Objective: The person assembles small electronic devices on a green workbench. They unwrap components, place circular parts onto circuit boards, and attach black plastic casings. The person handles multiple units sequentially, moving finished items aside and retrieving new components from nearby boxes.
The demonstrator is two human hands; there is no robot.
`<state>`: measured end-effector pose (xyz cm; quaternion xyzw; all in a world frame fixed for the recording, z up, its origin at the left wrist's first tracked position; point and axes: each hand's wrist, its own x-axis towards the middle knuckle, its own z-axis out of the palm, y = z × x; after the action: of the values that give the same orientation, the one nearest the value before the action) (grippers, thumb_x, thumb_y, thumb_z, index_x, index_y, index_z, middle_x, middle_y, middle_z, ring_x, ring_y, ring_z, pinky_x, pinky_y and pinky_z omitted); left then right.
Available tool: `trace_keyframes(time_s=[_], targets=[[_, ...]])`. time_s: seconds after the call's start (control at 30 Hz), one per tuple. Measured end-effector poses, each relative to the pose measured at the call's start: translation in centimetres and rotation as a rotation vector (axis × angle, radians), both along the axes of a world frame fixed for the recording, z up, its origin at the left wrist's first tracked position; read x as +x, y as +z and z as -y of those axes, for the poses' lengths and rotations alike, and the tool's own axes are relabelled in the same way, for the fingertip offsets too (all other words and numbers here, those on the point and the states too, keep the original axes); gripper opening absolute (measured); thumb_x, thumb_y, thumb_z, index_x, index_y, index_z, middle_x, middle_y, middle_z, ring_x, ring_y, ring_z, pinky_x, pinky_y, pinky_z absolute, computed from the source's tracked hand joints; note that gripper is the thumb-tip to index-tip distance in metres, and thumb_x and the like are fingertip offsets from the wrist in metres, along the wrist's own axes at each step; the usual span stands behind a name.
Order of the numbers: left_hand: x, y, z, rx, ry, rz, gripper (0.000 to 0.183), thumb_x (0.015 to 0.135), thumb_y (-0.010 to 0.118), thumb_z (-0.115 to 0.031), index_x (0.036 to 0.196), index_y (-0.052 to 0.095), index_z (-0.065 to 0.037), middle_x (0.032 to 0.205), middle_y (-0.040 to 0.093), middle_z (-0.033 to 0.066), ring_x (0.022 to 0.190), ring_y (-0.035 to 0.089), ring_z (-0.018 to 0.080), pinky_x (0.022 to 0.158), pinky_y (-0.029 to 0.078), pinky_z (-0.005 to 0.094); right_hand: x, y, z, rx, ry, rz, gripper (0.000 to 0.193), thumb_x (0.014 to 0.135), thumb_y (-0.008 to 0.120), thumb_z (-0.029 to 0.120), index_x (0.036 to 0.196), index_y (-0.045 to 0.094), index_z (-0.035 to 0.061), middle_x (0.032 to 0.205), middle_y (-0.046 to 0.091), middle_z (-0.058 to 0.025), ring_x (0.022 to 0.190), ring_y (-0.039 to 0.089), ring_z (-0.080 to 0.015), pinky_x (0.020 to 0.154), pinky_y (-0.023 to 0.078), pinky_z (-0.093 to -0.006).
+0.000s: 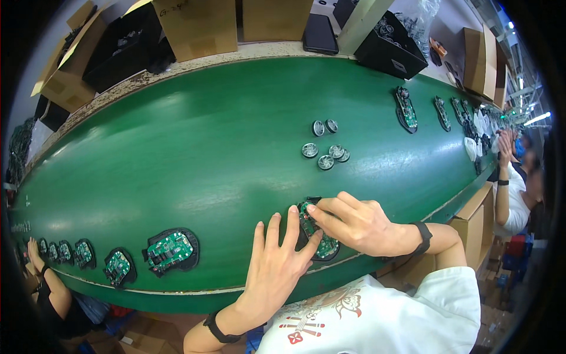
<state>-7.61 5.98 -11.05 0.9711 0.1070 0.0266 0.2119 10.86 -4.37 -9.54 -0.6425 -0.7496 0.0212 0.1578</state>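
Observation:
In front of me on the green belt lies a black mouse base with a green circuit board [326, 250], partly hidden by my hands. My left hand [275, 260] steadies its left side: thumb and index finger lie against it, while the other fingers stretch out over the belt. From the right, my right hand [361, 225] reaches over the base with its fingers bent and pinched at the far end of the board. Whatever is between those fingertips is hidden. Beyond my hands sit several small silver spoked wheels [326, 162], apart from the base.
Other mouse bases [172, 250] line the belt [224, 153] to the left, and more [405, 110] lie far right. Cardboard boxes [197, 29] and a black bin [391, 50] of small parts stand along the back ledge. Co-workers' hands show at left [35, 255] and right [504, 147].

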Motion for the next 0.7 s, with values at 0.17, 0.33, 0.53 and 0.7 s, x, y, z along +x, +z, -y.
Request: trace_keyframes(time_s=[0.17,0.33,0.53,0.7], targets=[[0.2,-0.3,-0.2,-0.003,-0.024,0.015,0.054,0.076,0.076,-0.024,0.128,0.061,-0.02,0.141,0.041,0.0235,0.121,0.048,0.0428,0.1,0.042,0.0571,0.6,0.5,-0.5,-0.092,0.006,0.003,0.044,0.071,0.072,0.006,0.113,0.065,-0.0016,0.098,0.062,-0.0054,0.078,0.059,-0.0164,0.044,0.046,-0.0261],[0.3,-0.1,-0.3,-0.047,-0.046,0.016,0.055,0.075,0.077,-0.023,0.128,0.061,-0.02,0.141,0.041,0.0241,0.12,0.048,0.0424,0.1,0.042,0.0569,1.4,1.1,-1.8,-0.186,0.033,-0.033,0.038,0.073,0.071,0.007,0.11,0.067,0.0016,0.092,0.06,-0.0025,0.077,0.06,-0.0152,0.042,0.044,-0.0272],[0.7,-0.2,-0.7,-0.011,-0.065,0.01,0.061,0.072,0.08,-0.026,0.13,0.06,-0.021,0.139,0.044,0.0228,0.119,0.049,0.0387,0.099,0.042,0.0542,0.5,0.9,-1.0,-0.145,0.082,0.101,0.042,0.074,0.067,0.009,0.111,0.063,-0.0104,0.094,0.057,-0.0083,0.084,0.058,-0.017,0.044,0.046,-0.0246],[0.8,0.1,-0.5,0.016,-0.064,0.031,0.065,0.068,0.083,-0.028,0.129,0.061,-0.022,0.138,0.046,0.0218,0.116,0.051,0.0367,0.098,0.043,0.0531,-0.4,-0.9,2.0,0.046,0.01,0.19,0.051,0.074,0.065,0.009,0.122,0.061,-0.0075,0.112,0.061,-0.0114,0.084,0.057,-0.0147,0.043,0.042,-0.0202]])
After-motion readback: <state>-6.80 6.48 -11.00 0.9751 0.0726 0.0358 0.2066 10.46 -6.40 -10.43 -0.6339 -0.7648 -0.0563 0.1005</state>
